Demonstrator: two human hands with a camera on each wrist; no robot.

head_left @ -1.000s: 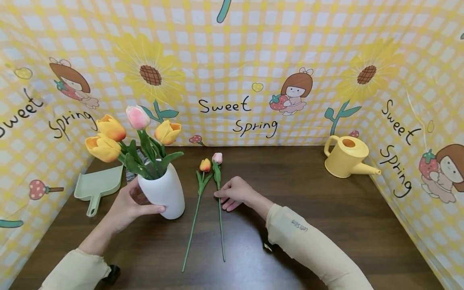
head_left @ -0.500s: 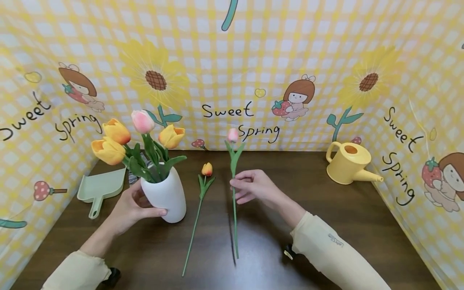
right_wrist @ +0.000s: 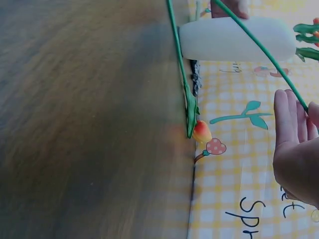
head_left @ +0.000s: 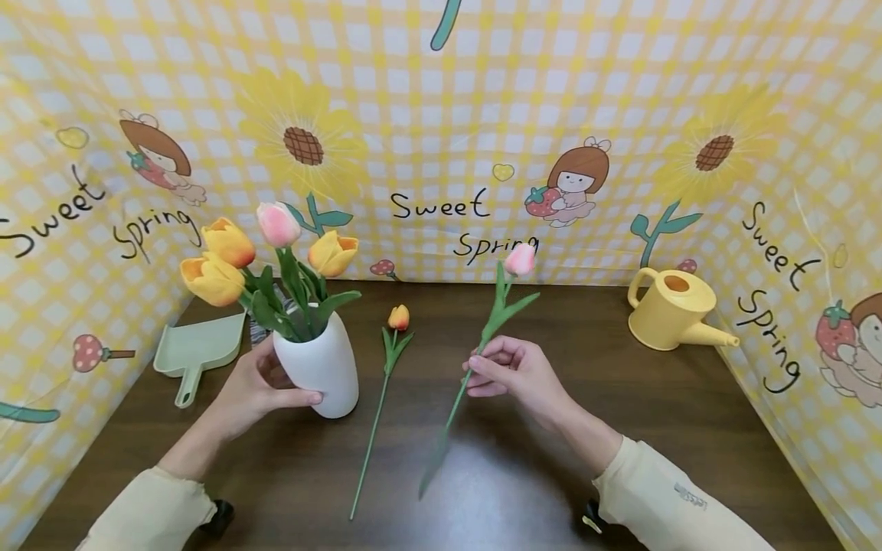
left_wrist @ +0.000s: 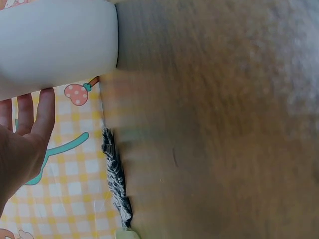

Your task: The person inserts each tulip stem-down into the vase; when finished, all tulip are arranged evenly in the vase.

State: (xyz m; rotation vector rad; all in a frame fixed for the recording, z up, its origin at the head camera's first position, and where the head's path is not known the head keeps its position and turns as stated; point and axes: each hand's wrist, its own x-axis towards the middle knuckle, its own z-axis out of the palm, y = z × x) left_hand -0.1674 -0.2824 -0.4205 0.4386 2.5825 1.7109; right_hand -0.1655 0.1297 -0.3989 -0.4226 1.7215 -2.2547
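Note:
My left hand [head_left: 251,390] grips the white vase [head_left: 324,375], thumb across its front and fingers behind. In the vase stand several tulips, yellow-orange ones [head_left: 212,279] and a pink one [head_left: 279,224]. With thumb and fingertips my right hand [head_left: 520,375] pinches the green stem of a pink tulip [head_left: 520,260], raised off the table and tilted with its bloom to the right. Between the hands an orange tulip [head_left: 398,317] lies on the table. The left wrist view shows fingers [left_wrist: 45,112] against the vase wall; the right wrist view shows the held stem [right_wrist: 269,55] crossing before the vase.
A light green dustpan [head_left: 200,344] lies at the left, with a dark striped bundle [head_left: 259,325] partly hidden behind the vase. At the back right stands a yellow watering can [head_left: 671,310]. A checked cloth wall [head_left: 427,138] encloses the brown table [head_left: 289,482].
My right hand has lifted the pink tulip from the table, carried it to the right and tilted it. The left hand still holds the vase in place.

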